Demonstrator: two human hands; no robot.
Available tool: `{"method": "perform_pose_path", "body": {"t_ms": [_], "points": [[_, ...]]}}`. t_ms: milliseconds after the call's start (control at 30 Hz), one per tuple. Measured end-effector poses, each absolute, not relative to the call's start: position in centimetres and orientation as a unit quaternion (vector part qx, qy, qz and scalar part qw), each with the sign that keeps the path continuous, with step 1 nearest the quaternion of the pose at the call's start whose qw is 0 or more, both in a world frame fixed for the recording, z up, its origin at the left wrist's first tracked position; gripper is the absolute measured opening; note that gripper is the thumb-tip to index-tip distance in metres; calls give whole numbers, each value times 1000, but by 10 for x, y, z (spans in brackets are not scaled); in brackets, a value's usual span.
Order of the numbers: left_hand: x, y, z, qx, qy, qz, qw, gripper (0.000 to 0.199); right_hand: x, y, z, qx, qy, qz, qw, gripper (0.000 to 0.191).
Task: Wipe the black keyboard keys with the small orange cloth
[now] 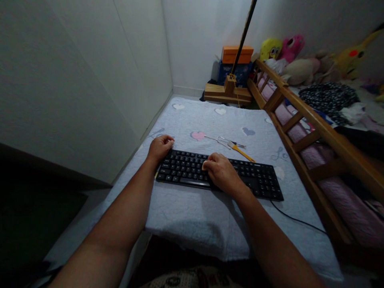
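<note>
A black computer keyboard lies flat across the cloth-covered table, its cable leaving from the front right. My left hand is closed at the keyboard's far left corner, fingers curled and steadying the edge. Over the middle of the keys, my right hand pinches a small pale tan piece, like a bit of sponge or cloth, against them. Its exact kind is mostly hidden by the fingers. Behind the keyboard lie a brush with a yellow handle and several thin metal tools.
A pale blue heart-patterned cloth covers the table. A wooden bed rail runs along the right, with plush toys beyond it. At the back stand an orange box and a pole on a wooden base. White panels flank the left.
</note>
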State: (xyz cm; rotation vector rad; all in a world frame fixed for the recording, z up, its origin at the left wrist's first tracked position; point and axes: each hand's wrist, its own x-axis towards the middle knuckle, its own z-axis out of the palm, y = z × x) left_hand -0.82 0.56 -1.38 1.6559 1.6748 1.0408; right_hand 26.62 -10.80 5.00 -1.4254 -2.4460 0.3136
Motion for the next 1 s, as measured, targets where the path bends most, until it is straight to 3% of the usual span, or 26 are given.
{"method": "perform_pose_path", "body": {"t_ms": [167,467,833,1000], "points": [[-9,5,-14,614,622,389,292,27,279,-109,51,-534,-832,81,130,21],[-8,6,-13,617,623,389,284,26,274,-105,44,-533,-814,110,202,23],[-10,7,-15,625,622,381,278,27,295,-106,43,-566,-802,87,170,20],[-10,7,-17,624,622,384,277,28,302,-104,41,-582,-785,66,202,20]]}}
